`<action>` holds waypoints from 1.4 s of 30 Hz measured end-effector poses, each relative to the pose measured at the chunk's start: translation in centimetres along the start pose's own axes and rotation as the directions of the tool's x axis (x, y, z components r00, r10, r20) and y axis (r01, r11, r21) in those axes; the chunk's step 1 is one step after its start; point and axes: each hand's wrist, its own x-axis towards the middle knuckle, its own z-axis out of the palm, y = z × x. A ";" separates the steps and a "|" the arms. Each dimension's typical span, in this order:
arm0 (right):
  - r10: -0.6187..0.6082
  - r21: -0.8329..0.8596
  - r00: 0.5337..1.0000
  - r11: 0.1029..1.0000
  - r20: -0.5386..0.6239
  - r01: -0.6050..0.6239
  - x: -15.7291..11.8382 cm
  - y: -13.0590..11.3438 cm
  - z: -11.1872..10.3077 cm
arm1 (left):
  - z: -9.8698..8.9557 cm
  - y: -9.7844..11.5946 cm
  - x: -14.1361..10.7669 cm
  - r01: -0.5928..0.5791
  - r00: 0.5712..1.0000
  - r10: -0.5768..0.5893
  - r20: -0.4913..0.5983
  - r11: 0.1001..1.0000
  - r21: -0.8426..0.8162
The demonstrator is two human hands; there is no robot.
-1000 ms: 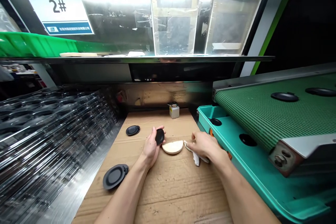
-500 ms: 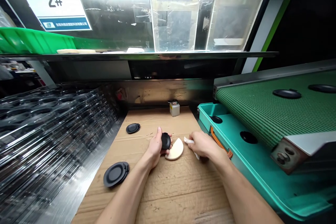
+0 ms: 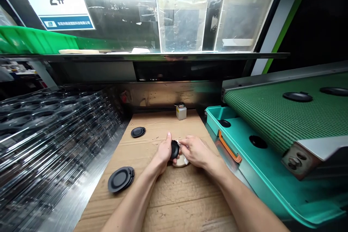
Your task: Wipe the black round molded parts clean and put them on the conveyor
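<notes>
Between thumb and fingers, my left hand grips a small black round plastic disc, tilted up on its edge. My right hand is closed on a white cloth, and its fingertips are at the disc's right edge. Partly covered by both hands, a cream round pad lies on the cardboard. To the left, a stack of black discs rests near my left forearm. Farther back is another black disc pile.
A small square bottle stands at the cardboard's back. On the right, a teal bin with black discs sits under a green conveyor belt. Stacked clear trays fill the left side. A metal shelf crosses above.
My right hand has moved left with the cloth, from beside the pad to the black disc. My left hand has shifted slightly right, turning the disc more edge-on.
</notes>
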 end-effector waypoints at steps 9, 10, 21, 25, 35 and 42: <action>-0.107 -0.235 0.978 0.970 -0.181 0.062 0.5 -1.5 1.8 | 0.0 0.2 0.3 0.065 0.997 -0.067 -0.030 0.995 -0.081; -0.135 -0.282 0.977 0.956 -0.167 0.084 0.6 -1.6 2.1 | -0.1 0.3 0.3 0.084 0.996 -0.088 -0.029 0.990 -0.112; 0.174 -0.304 0.959 0.922 -0.224 -0.238 0.3 1.6 0.3 | -3.0 2.0 1.1 0.391 0.920 -0.324 0.219 0.756 -0.524; 0.274 -0.317 0.949 0.896 -0.154 -0.310 0.5 2.9 0.0 | -4.2 2.6 1.3 0.435 0.896 -0.356 0.266 0.586 -0.684; -0.176 0.047 0.929 0.984 0.325 0.170 -1.0 1.1 0.0 | -4.7 2.3 1.3 0.269 0.962 -0.199 0.189 0.541 -0.797; -0.046 -0.040 0.989 0.998 0.138 0.052 -0.2 1.6 0.8 | -4.2 2.8 0.8 0.191 0.981 -0.100 0.164 0.594 -0.781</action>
